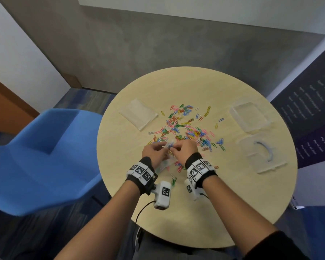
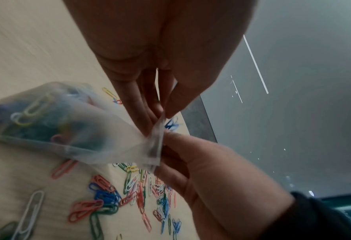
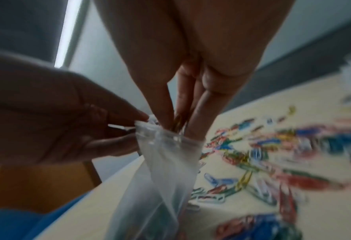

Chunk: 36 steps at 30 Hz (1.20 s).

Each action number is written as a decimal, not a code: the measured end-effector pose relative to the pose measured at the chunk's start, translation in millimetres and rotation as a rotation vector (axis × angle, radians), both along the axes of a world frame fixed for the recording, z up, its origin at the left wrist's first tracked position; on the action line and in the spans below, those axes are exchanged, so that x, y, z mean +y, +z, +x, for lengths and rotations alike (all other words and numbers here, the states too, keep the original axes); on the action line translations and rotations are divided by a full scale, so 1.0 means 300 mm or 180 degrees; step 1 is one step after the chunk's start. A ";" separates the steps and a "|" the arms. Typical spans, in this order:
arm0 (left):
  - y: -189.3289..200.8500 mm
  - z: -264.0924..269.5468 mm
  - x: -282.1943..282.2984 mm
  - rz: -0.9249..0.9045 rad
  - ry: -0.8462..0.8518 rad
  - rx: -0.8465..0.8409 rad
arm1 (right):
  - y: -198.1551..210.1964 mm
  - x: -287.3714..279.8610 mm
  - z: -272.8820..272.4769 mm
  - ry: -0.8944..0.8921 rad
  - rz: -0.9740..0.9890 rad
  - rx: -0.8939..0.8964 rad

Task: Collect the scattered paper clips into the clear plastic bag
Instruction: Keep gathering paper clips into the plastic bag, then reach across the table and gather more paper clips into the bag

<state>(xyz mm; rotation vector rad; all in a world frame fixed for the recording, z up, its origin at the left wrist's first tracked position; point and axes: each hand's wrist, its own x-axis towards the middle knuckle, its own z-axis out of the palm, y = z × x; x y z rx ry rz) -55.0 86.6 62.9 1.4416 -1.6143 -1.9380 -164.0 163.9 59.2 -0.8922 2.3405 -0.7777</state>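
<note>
Paper clips (image 3: 177,123), a small bunch, sit pinched in the fingertips of your right hand (image 1: 183,149), pushed into the mouth of the clear plastic bag (image 3: 166,164) w/ thumb and fingers closed around them. Your left hand (image 1: 154,151) is directly beside it, thumb and fingers clamped on the bag's rim, holding the opening up; in the left wrist view the pinch lands on the zip strip at the bag's top edge. Bag hangs down and back toward you from that grip, its lower part resting on the round wooden table (image 1: 195,212), and coloured clips already show through the plastic (image 2: 33,112). Just past your fingers, and out to the right of them, lies the main scatter of loose clips (image 1: 186,126) — red, blue, green, yellow, white, mixed. A few more lie under and just behind your wrists, incl. a green one (image 1: 174,182) on the near side. Farther out, beyond the pile and to the left of the grip, a flat clear packet (image 1: 138,114) lies on the table. Well to the right sit a clear plastic box (image 1: 250,115) and, nearer you, its lid (image 1: 263,152). Off the table's left edge is a blue chair (image 1: 45,156).
</note>
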 end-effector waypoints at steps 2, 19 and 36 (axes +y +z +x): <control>0.010 0.012 -0.001 -0.0019 -0.0078 0.0020 | 0.007 -0.031 0.009 0.0335 0.0475 0.0124; 0.019 0.219 -0.104 0.0159 0.0799 0.0384 | -0.238 0.268 0.045 0.3839 0.1094 0.1894; -0.001 0.209 -0.054 0.0119 0.0916 0.0375 | -0.215 0.189 -0.081 0.2366 0.1164 0.1771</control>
